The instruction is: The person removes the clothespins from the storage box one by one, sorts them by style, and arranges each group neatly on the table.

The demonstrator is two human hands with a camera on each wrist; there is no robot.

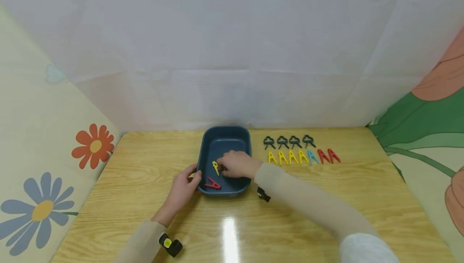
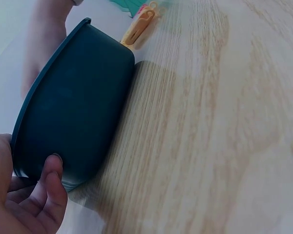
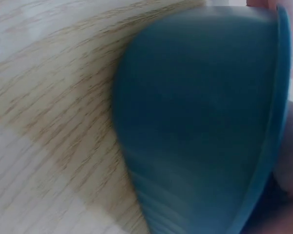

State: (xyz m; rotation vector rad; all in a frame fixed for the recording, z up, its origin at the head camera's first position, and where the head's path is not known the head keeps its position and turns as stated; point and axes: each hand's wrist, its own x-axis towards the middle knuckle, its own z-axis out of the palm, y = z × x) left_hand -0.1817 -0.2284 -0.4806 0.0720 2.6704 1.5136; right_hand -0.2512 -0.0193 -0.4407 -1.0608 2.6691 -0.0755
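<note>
A dark blue plastic basin (image 1: pixel 225 133) stands on the table. My left hand (image 1: pixel 183 186) grips its near left side, the thumb at the rim and the fingers against the outer wall (image 2: pixel 73 97). My right hand (image 1: pixel 237 164) reaches over the right rim into the basin. Its fingertips are at a yellow clothespin (image 1: pixel 215 168); whether they pinch it or only touch it is unclear. Below, a red clothespin (image 1: pixel 213 184) lies on the basin floor. The right wrist view mostly shows the basin's outer wall (image 3: pixel 195 107), with the right fingers largely hidden.
Right of the basin, several dark cloud-shaped clips (image 1: pixel 282 141) form a back row. In front of them runs a row of several yellow clothespins (image 1: pixel 293 157), one light blue clothespin (image 1: pixel 312 157) and two red clothespins (image 1: pixel 324 156). A white covering (image 1: pixel 232 53) rises behind the wooden table (image 1: pixel 145 162).
</note>
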